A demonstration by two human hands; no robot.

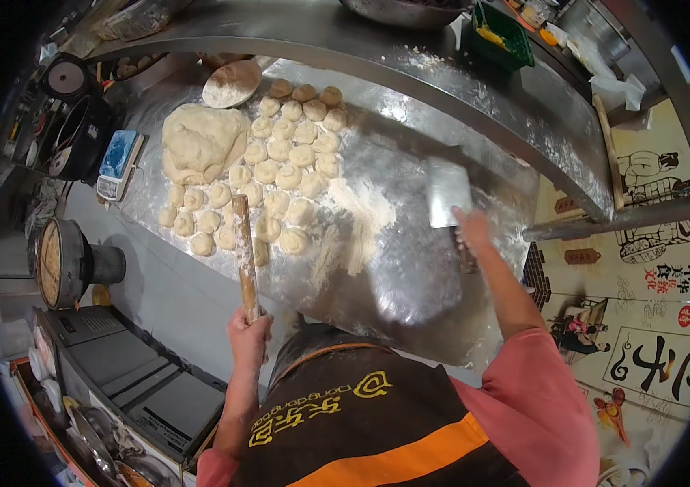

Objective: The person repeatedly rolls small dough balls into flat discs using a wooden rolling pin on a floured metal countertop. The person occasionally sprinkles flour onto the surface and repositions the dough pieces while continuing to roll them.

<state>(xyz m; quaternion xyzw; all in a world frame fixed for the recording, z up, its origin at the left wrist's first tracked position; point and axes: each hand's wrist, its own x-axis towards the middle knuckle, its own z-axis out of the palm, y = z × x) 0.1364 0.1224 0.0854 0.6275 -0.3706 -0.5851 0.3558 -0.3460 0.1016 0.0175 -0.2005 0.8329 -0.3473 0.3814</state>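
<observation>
My left hand (249, 333) grips one end of a floury wooden rolling pin (245, 262), whose far end points away from me over the dough pieces. In my right hand (474, 230) is a wide-bladed metal dough scraper (448, 192), somewhat blurred, over the right side of the steel worktable (405, 268). Many small round dough pieces (279, 149) stand in loose rows left of the middle. Beside them lies a large lump of dough (202, 143). Loose flour (360, 216) is spread between the pieces and the scraper. The lower part of the scraper's handle is hidden by my fingers.
A bowl of flour (232, 84) and a digital scale (118, 163) stand along the table's far left. A raised steel shelf (381, 52) crosses the back, bearing a green plastic basket (501, 39). To the left are a round pan (53, 262) and a grey-topped unit (132, 377).
</observation>
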